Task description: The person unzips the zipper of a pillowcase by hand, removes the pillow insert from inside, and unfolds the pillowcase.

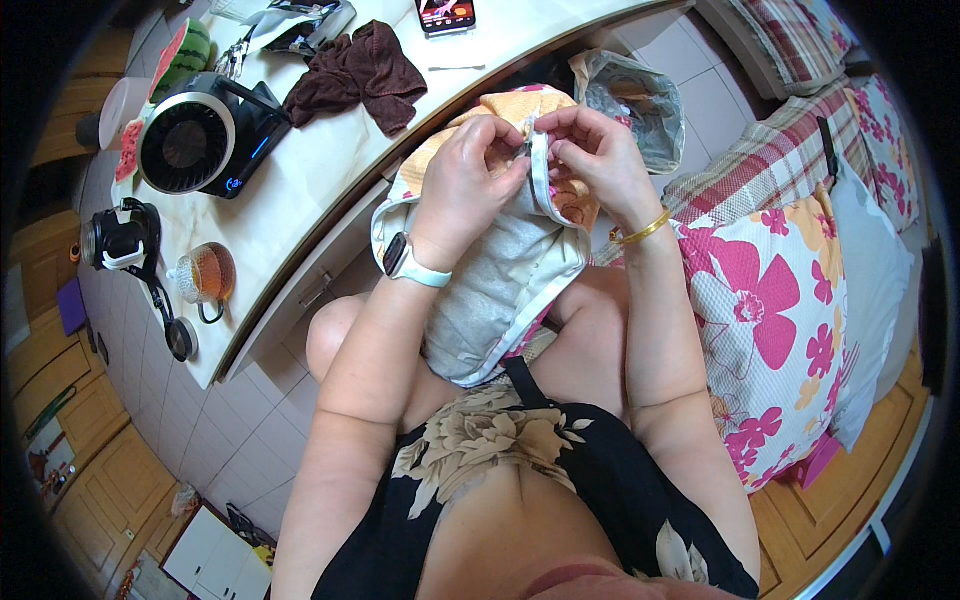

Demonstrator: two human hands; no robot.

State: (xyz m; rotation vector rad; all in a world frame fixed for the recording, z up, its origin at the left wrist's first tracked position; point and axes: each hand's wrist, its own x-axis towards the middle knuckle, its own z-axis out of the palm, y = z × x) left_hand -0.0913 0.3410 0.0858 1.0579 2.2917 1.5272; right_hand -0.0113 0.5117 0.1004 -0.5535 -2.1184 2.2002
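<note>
Over my lap lies a fabric cover (pixel 491 281), probably a cushion cover, with its pale lining and white-bound seams facing up. Yellow and pink floral cloth shows at its far end. My left hand (pixel 469 180), with a watch on the wrist, pinches the cover beside a white edging strip (pixel 539 176), which looks like a zipper tape. On the strip's other side, my right hand (pixel 600 154), below a gold bangle, grips its upper end between thumb and fingers. The fingertips of both hands nearly meet there. A small dark part between them is mostly hidden.
A marble-patterned table (pixel 300 195) carries a black fan-like appliance (pixel 187 142), a brown towel (pixel 364 79), a glass cup of tea (pixel 206 274), cut watermelon (pixel 184 64) and a phone (pixel 446 13). Beyond my hands stands a lined bin (pixel 652 142). A floral cushion (pixel 757 315) leans at my right.
</note>
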